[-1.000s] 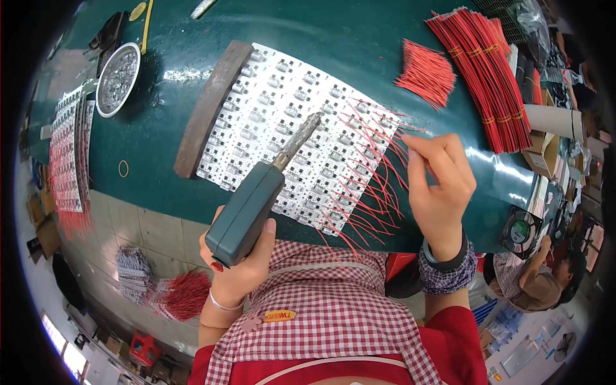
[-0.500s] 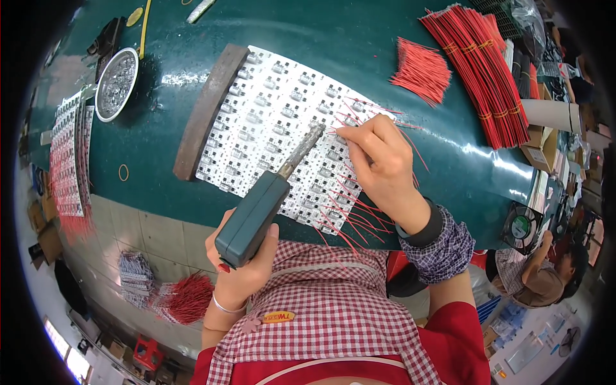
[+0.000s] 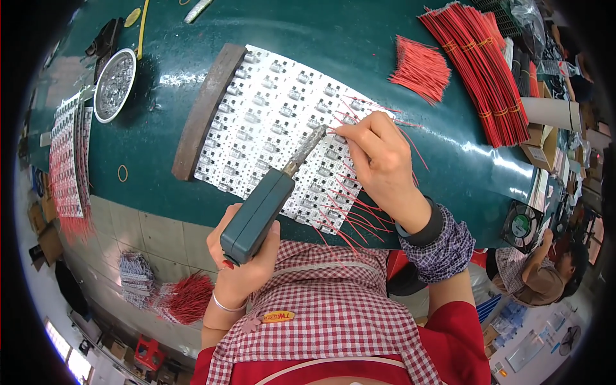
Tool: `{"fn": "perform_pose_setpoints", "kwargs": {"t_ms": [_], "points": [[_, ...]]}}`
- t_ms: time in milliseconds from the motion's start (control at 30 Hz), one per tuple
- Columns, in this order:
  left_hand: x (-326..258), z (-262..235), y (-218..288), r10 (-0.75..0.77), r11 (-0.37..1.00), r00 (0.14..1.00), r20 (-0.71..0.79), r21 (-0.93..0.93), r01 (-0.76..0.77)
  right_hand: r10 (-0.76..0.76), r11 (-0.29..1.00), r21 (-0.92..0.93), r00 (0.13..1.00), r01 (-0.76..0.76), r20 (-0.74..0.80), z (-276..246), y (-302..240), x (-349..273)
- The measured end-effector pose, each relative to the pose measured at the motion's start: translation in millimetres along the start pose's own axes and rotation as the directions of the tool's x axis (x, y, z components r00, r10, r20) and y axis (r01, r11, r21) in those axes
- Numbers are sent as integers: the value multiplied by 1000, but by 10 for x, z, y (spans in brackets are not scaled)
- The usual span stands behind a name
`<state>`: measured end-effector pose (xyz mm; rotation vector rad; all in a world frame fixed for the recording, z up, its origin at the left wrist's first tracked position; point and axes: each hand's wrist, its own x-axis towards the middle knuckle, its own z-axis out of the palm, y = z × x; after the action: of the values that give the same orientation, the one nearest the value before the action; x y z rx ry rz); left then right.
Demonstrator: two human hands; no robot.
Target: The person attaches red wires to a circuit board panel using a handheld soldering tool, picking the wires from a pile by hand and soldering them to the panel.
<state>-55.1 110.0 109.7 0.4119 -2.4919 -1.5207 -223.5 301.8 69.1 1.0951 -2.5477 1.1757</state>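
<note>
My left hand point(image 3: 247, 263) is wrapped round the dark green body of a soldering gun point(image 3: 260, 215). Its metal tip reaches up to the right, over a white circuit board panel point(image 3: 253, 138) covered in rows of small parts. Beside the tip, my right hand point(image 3: 382, 154) pinches a thin red wire point(image 3: 330, 131), its end close to the board. Several red wires point(image 3: 359, 205) stick out from the panel's right side, some passing under my right hand. A brown metal bar point(image 3: 208, 115) lies along the panel's left edge.
On the green table point(image 3: 160, 141), a white bowl point(image 3: 115, 86) with silvery bits stands at the left. Stacked wired panels point(image 3: 67, 160) hang over the left edge. Loose red wires point(image 3: 420, 69) and tied wire bundles point(image 3: 478, 74) lie at the far right. A small fan point(image 3: 521, 224) sits right.
The soldering gun has shifted slightly to the right, bringing its tip nearer to my right fingertips. My right hand has barely moved and still pinches the wire.
</note>
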Motion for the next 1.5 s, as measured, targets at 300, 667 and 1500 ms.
{"fn": "perform_pose_setpoints", "kwargs": {"t_ms": [300,667,1500], "points": [[20,-16,18,13,1000,1000,7,23,-14,25,1000,-3,1000,-25,7,0,-4,-7],[-41,-13,-20,50,999,995,-89,-18,-51,27,999,-17,1000,-27,-10,18,-14,-9],[-88,-33,-32,16,999,999,-49,-32,-17,-125,982,-157,987,108,-104,156,-104,-148]]}}
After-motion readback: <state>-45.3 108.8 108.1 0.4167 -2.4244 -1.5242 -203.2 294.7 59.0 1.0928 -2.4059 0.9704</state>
